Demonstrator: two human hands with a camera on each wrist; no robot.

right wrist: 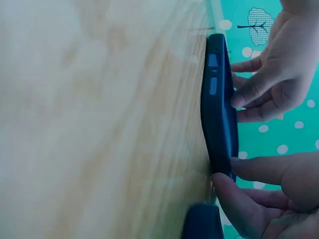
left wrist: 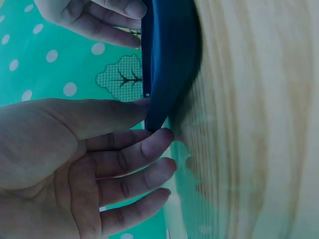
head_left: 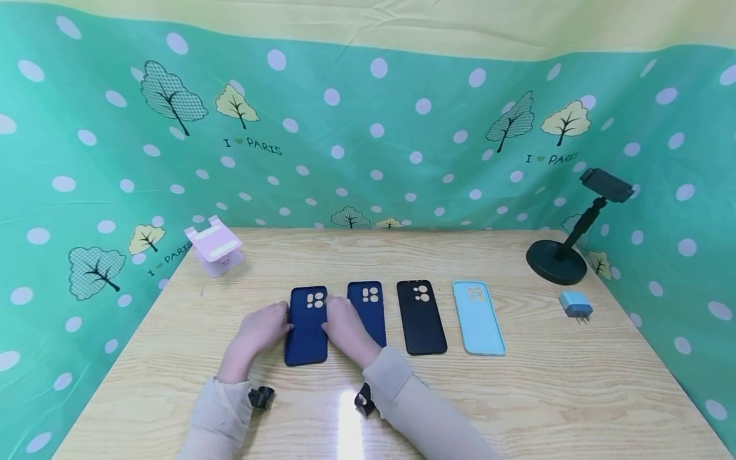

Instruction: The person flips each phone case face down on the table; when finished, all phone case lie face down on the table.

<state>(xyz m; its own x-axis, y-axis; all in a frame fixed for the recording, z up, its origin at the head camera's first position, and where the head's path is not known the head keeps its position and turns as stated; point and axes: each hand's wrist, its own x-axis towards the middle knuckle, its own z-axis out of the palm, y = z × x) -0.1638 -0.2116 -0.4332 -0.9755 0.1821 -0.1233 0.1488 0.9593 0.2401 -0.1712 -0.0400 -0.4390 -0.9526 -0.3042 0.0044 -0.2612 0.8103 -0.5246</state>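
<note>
Two grips, the left grip (head_left: 264, 327) and the right grip (head_left: 345, 322), hold opposite long edges of the dark blue case (head_left: 306, 332), leftmost in a row of four on the wooden counter (head_left: 546, 396). Each pinches its edge between thumb and finger. To its right come a second blue case (head_left: 372, 313), partly hidden by the right grip, then a black case (head_left: 421, 319) and a light blue case (head_left: 479, 319).

The step in hand looks like positioning the leftmost case in line with its neighbours; whether it rests fully on the counter or is slightly raised, I cannot tell. If it is being set down, the next move calls for levelling it and loosening both pinches evenly, with care on the right, where little room remains beside the second blue case.
</note>
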